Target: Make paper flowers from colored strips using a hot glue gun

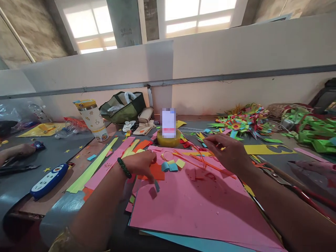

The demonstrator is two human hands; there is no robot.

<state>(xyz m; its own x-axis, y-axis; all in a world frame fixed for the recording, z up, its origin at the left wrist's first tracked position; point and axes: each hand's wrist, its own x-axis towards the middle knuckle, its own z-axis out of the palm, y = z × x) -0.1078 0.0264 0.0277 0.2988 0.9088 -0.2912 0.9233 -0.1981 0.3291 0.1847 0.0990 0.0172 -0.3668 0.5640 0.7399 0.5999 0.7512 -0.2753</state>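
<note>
At the near edge, a broad pink sheet [199,213], matte and flat, over a pale-blue one [194,240]; open room across its lower half, beneath both hands. Above its left part, the left hand [140,164], thumb and fingers spread, with a small blue-grey scrap [156,186] at the lowest tip. Over its far right side, the right hand [228,150], fingers loosely bent; impossible to tell whether pinching anything. Between them, curled blue and yellow scraps [173,166] beside an orange piece [157,172]. Just beyond the right edge, red-handled scissors [296,187]. To the left, long strips [110,164], the pink one marked with illegible pen strokes, and a rounded blue-and-white power strip [49,181]. Farther back, a cartoon-printed tumbler [94,120], a blurred upright screen [168,123] and spiky paper flowers [244,120]. Farthest, a grey-green pillar [126,24] with faint, unreadable lettering
</note>
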